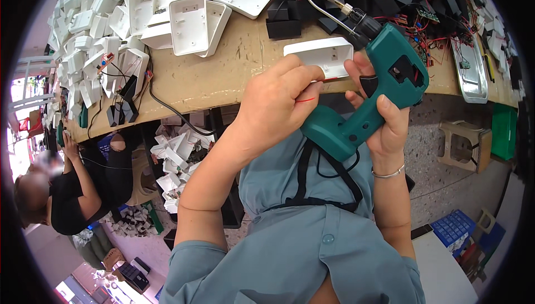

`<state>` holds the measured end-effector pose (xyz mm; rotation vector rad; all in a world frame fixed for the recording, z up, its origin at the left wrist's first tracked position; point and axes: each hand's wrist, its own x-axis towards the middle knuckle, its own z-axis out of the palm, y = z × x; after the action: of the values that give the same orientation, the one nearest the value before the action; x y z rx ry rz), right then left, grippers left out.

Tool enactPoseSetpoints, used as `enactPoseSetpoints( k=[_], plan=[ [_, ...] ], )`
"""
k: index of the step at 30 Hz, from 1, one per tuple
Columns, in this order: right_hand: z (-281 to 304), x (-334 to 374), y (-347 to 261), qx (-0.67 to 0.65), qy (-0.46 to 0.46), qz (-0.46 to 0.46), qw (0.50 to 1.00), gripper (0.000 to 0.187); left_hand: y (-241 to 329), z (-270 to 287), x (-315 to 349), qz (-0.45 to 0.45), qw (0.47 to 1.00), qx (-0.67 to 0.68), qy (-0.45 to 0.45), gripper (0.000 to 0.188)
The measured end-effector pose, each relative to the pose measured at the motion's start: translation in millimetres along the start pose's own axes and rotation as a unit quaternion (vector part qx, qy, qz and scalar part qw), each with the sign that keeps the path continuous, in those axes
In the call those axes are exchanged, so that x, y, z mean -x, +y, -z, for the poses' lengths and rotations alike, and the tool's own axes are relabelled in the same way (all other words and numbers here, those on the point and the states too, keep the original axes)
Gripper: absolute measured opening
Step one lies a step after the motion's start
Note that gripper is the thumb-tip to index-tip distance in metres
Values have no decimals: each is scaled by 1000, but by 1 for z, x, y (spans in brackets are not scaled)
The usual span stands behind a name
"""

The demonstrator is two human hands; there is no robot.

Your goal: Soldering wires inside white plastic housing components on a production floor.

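Note:
My right hand (391,131) is wrapped round the grip of a green soldering gun (384,78). Its metal tip and a thin curved feed tube (320,8) point up and away to the left, above the table. My left hand (273,100) is closed in a pinch, and a short piece of red wire (305,100) shows at its fingertips. Just beyond those fingers, at the table's near edge, lies an open white plastic case (319,56). Part of the case is hidden behind both hands.
White plastic cases (189,25) are heaped at the left and back of the table (184,81). Black boxes (284,28) and red-wired circuit boards (426,14) crowd the back right. A metal tray (471,75) lies at right. A co-worker (78,198) sits at left.

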<state>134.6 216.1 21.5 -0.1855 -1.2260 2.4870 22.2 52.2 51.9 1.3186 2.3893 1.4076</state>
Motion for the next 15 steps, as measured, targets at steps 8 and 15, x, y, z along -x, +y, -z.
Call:
enactPoseSetpoints(
  k=[8, 15],
  plan=[
    [-8, 7, -6, 40, 35, 15, 998, 71, 3, -4, 3, -19, 997, 71, 1, 5],
    [-21, 33, -19, 201, 91, 75, 973, 68, 14, 5, -1, 130, 942, 276, -139, 4]
  ],
)
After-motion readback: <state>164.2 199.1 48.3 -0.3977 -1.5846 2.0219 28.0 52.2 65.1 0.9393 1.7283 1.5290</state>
